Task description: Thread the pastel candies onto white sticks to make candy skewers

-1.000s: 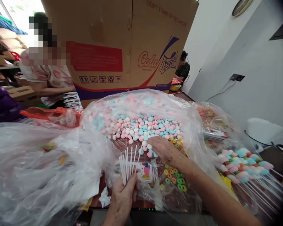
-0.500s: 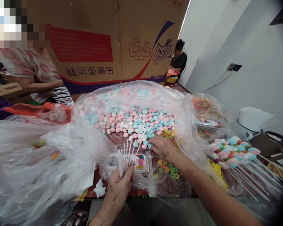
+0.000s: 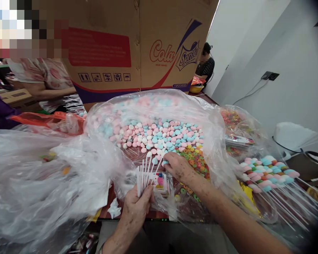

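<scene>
My left hand (image 3: 137,204) is closed round a fan of several thin white sticks (image 3: 145,173), their bare upper ends pointing away from me. Close to the tip of the rightmost stick, my right hand (image 3: 178,167) pinches a blue marshmallow (image 3: 164,163), partly hidden by the fingers. Beyond both hands spreads a heap of pink, white and blue marshmallows (image 3: 159,135) in a large clear plastic bag (image 3: 214,137). Ring-shaped gummy candies (image 3: 196,158) in green, yellow and orange lie beside my right forearm. Printed cards (image 3: 160,181) lie under the sticks.
Finished-looking skewers of marshmallows and gummies (image 3: 270,171) lie at right. A large cardboard box (image 3: 108,42) stands behind the heap. Crumpled plastic (image 3: 42,183) covers the left side, with a crumpled tissue (image 3: 114,208) near the edge. Two other people sit farther back.
My right hand has moved left from the heap's edge toward the stick tips, now with a blue marshmallow at its fingertips. My left hand keeps its hold on the sticks. The view has shifted slightly.
</scene>
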